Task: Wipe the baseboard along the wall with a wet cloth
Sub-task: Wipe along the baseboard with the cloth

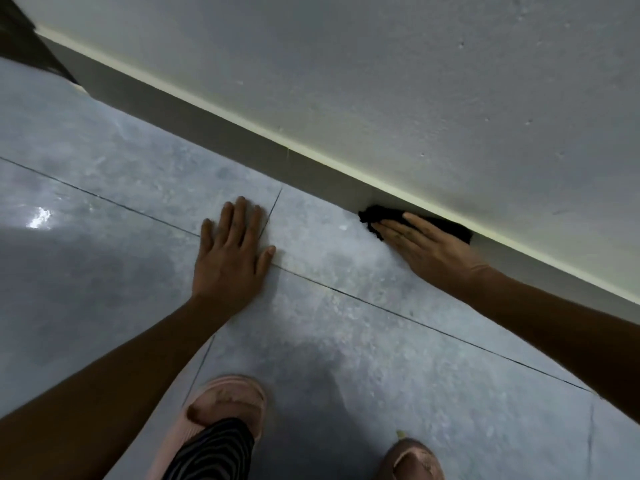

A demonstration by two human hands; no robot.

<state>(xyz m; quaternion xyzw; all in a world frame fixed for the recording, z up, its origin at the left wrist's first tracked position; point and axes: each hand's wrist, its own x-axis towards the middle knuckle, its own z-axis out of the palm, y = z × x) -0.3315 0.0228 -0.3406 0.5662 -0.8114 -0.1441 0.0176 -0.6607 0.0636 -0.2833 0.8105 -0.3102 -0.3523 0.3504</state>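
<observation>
the right hand reaches forward with its arm stretched along the wall, fingers straight and together, pressing a black cloth flat against the grey baseboard where it meets the floor. the cloth sticks out past the fingertips and behind the hand. the left hand lies palm down on the grey tiled floor, fingers spread and straight, holding nothing, its arm propped at a slant. two pink slippers show at the bottom edge.
</observation>
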